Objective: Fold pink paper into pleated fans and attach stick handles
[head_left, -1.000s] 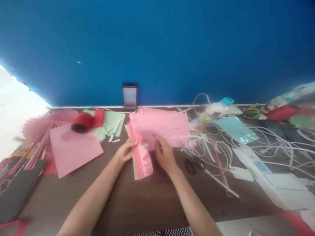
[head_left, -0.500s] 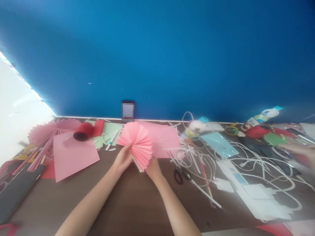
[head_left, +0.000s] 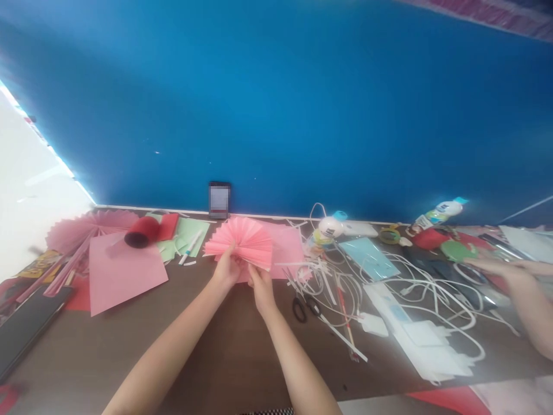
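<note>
A pink pleated paper fan (head_left: 242,241) is spread open above the brown table (head_left: 224,351), near the middle of the view. My left hand (head_left: 227,270) pinches its lower left side and my right hand (head_left: 261,286) grips its base from the right. Both hands are closed on the fan. Flat pink sheets (head_left: 287,245) lie on the table just behind it.
At left lie a large pink sheet (head_left: 123,276), a red roll (head_left: 138,235), another pink fan (head_left: 88,225) and green paper with a pen (head_left: 189,249). Scissors (head_left: 302,308), paper strips and white cables (head_left: 432,282) crowd the right. Another person's arm (head_left: 518,282) reaches in at far right. A phone (head_left: 219,199) leans on the blue wall.
The folded pink stack was lifted off the table and fanned out wide between both hands. The camera tilted up, and another person's arm came in from the right.
</note>
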Available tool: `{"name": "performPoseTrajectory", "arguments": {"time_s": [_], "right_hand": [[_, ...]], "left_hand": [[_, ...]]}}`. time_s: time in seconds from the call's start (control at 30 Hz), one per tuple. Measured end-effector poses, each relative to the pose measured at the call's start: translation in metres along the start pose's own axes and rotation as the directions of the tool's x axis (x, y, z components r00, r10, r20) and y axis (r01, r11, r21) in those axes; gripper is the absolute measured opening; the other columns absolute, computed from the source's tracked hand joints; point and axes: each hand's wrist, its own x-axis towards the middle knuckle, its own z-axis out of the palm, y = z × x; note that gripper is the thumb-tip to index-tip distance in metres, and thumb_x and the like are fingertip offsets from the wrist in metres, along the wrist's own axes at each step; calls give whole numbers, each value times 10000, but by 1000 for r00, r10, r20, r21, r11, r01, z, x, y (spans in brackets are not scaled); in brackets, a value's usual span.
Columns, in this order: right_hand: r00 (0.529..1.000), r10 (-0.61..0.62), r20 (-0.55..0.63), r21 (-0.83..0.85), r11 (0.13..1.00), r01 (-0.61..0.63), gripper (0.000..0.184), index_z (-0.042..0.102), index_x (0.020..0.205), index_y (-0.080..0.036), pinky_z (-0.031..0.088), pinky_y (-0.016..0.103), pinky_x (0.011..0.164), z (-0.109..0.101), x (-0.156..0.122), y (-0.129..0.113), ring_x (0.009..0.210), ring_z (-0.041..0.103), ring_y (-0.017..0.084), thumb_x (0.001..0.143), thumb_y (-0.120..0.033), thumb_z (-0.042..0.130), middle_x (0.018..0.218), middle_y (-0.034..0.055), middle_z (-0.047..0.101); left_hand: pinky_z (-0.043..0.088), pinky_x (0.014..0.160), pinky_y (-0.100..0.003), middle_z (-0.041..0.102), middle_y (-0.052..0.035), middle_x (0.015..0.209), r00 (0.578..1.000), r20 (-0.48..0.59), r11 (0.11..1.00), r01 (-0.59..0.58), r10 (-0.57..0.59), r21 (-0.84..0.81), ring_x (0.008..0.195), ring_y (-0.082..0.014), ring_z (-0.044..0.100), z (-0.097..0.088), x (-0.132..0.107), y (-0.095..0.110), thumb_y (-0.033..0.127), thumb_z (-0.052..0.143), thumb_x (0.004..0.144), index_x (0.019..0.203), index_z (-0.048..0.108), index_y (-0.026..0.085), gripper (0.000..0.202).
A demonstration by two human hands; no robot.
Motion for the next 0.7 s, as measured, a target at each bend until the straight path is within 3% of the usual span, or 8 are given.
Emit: {"name": "performPoseTrajectory", "arguments": {"time_s": [0.1, 0.3, 0.43, 0.57, 0.7], "right_hand": [[998, 39, -39, 200, 979, -31, 358, 305, 576, -211, 154, 217, 403, -4, 7, 5, 428, 166, 52, 727, -402, 568, 492, -98, 197], [999, 40, -35, 285, 958, -28, 397, 211, 560, -216, 124, 207, 397, -4, 9, 11, 434, 127, 45, 692, -301, 576, 503, -102, 151], [999, 31, -35, 327, 945, -18, 386, 214, 548, -211, 122, 202, 397, -4, 8, 10, 433, 135, 44, 675, -264, 574, 499, -101, 152], [1000, 9, -23, 366, 931, 0, 370, 236, 529, -208, 160, 192, 393, -8, 9, 9, 427, 151, 46, 654, -268, 579, 485, -100, 166], [1000, -3, 1, 404, 915, 2, 281, 359, 538, -216, 257, 201, 392, -13, 10, 12, 401, 243, 62, 630, -283, 616, 449, -98, 250]], "left_hand": [[491, 734, -259, 628, -33, 679, 992, 78, 990, 95, -103, 108, 672, -128, 601, -5, -2, 6, 119, 596, 747, 745, 600, 133, 14], [469, 819, -338, 648, -67, 797, 981, 138, 920, 74, -137, 386, 761, -161, 610, -7, -4, 18, 236, 672, 711, 898, 609, 140, 219], [472, 680, -242, 635, -42, 734, 982, 111, 921, 103, -155, 377, 681, -121, 589, -10, -2, 21, 209, 662, 701, 853, 613, 150, 170], [428, 563, -199, 612, -41, 687, 968, 172, 935, 119, -185, 335, 622, -102, 557, -18, -1, 24, 158, 647, 671, 724, 599, 120, 82], [343, 473, -173, 545, 23, 596, 966, 217, 959, 75, -137, 273, 528, -58, 474, -30, -2, 24, 65, 639, 587, 670, 565, 133, 130]]}}
